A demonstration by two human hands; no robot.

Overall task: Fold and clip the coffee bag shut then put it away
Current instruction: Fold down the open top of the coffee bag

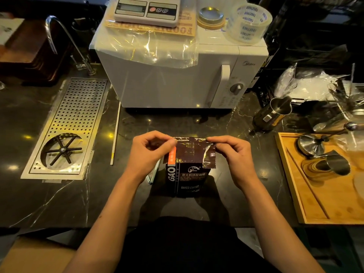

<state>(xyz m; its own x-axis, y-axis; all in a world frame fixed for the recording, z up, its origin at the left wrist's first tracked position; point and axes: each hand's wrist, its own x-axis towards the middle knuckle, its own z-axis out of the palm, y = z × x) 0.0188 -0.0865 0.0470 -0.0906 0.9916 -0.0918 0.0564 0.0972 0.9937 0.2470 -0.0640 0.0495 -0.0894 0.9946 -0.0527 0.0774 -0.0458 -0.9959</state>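
Note:
A dark brown coffee bag (187, 174) with white lettering and an orange label stands upright on the black marble counter (39, 194), straight in front of me. Its top flap is bent over toward me. My left hand (149, 152) pinches the flap's left corner and my right hand (234, 156) pinches its right corner, beside a small tear. A long white clip stick (115, 133) lies on the counter left of the bag. Another pale stick (154, 172) shows just behind my left wrist, partly hidden.
A white microwave (177, 75) stands behind the bag, carrying a scale (146, 9), plastic wrap and a tape roll (249, 22). A perforated metal drain tray (67, 129) and a tap (65, 42) are at left. At right sit a wooden tray (307, 194) with steel pitchers and a tamper.

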